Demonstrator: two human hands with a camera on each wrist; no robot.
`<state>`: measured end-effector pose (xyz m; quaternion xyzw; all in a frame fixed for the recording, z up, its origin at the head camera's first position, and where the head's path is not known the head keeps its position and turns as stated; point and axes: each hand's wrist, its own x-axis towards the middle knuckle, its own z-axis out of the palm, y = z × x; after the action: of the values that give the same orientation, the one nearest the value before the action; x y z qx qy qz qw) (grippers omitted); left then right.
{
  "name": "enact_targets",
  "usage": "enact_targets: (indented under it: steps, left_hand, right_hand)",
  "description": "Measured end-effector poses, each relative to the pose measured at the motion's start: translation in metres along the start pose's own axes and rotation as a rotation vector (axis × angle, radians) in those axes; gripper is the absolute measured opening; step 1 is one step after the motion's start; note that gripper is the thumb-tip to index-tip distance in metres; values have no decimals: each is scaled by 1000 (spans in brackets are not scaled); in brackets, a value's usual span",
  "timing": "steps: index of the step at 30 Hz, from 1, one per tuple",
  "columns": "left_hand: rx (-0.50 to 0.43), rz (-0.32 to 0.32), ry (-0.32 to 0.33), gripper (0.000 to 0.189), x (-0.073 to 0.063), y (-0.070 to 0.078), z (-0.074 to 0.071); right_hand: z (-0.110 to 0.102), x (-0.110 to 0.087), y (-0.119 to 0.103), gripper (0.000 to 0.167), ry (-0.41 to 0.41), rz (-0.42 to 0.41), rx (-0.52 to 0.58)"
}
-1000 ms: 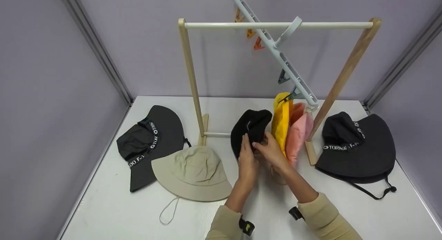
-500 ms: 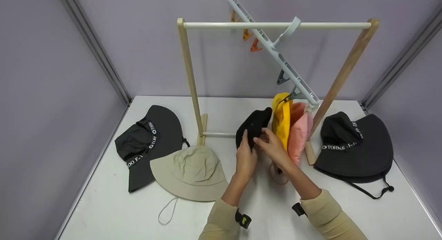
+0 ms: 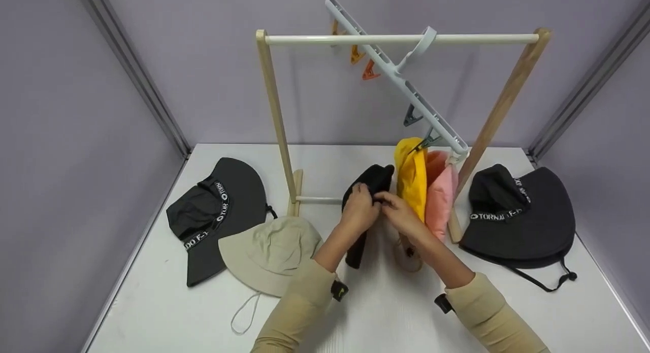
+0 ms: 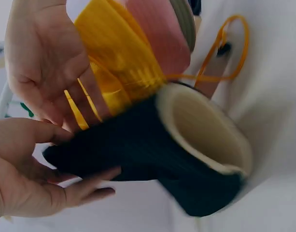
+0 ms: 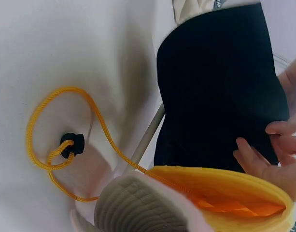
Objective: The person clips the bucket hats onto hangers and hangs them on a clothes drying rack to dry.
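Between my two hands a black bucket hat point(image 3: 374, 178) is held folded and almost edge-on, its lower end hanging near the table. My left hand point(image 3: 359, 210) grips its upper edge with bent fingers. Just to the right, my right hand point(image 3: 402, 218) pinches that same edge with its fingertips. The left wrist view shows the hat's cream lining point(image 4: 205, 130) at its open end. Close beside the right hand hang a yellow hat point(image 3: 411, 175) and a pink hat point(image 3: 441, 205), clipped to a pale hanger point(image 3: 396, 73).
The hanger hooks over the white bar point(image 3: 325, 39) of a wooden rack, with free orange clips point(image 3: 370, 71) and a grey clip point(image 3: 412, 115) below. A dark hat point(image 3: 223, 205) and a beige hat point(image 3: 279, 249) lie left; another dark hat point(image 3: 523, 218) lies right. A yellow cord point(image 5: 82, 92) dangles nearby.
The black hat has turned edge-on and its lower end has come into sight. My left hand's fingers have gone from straight to bent, and the left forearm has swung outward to the left.
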<state>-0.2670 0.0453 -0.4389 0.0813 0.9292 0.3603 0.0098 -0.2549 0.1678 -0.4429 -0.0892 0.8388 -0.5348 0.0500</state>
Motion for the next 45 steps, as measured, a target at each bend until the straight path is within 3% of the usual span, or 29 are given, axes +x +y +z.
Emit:
enact_targets:
  steps: [4,9,15,18,22,28,33,39,45]
  left_hand:
    - [73,12,-32,50,10,4,-5]
    - [218,2,-29,41,19,1,-1]
    - [379,-5,117,6,23,-5,6]
    - [392,-16,167,5,24,-7,8]
    - [332,-34,167,10,24,-9,6]
    - [183,-30,180,19,30,-9,-3]
    - [108,24,245,23,33,-11,-10]
    - [36,71,287,20,34,-11,-14]
    - [-8,70,306,14,35,-11,-16]
  right_hand:
    - [-1,0,3,37,-18,-19,-45]
    - [1,-1,4,41,-32,-39,-90]
    - [2,0,-1,43,-70,-18,-78]
    - [0,-1,-5,43,-97,38,-24]
    - [-5,-5,-9,40,-123,111,101]
    - [-15,-11,-17,37,-140,129,209]
    - [-20,-7,-15,39,-122,164,173]
    - [-33,-2,-20,45,-147,124,85]
    - [-44,4,-32,43,-135,82,31]
